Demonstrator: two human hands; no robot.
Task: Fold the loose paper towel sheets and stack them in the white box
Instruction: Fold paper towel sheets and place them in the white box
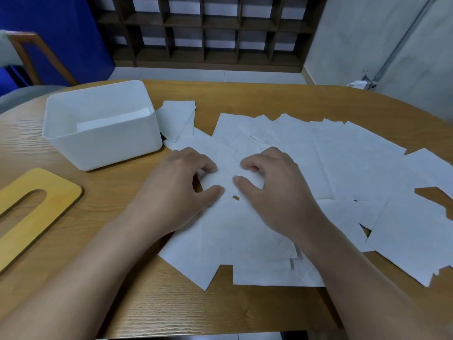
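Several loose white paper towel sheets (343,163) lie spread and overlapping across the middle and right of the wooden table (171,303). The white box (103,148) stands at the back left, with folded sheets (115,120) stacked inside. My left hand (176,185) and my right hand (272,182) rest side by side on one sheet (226,177) at the centre. The fingers of both hands are curled, with thumbs and fingertips pinching that sheet between them.
A yellow wooden lid (34,212) with a long slot lies on the table at the left. Behind the table are a dark wooden lattice (208,33), a chair (29,55) at the back left, and a white charger (358,84) at the right wall.
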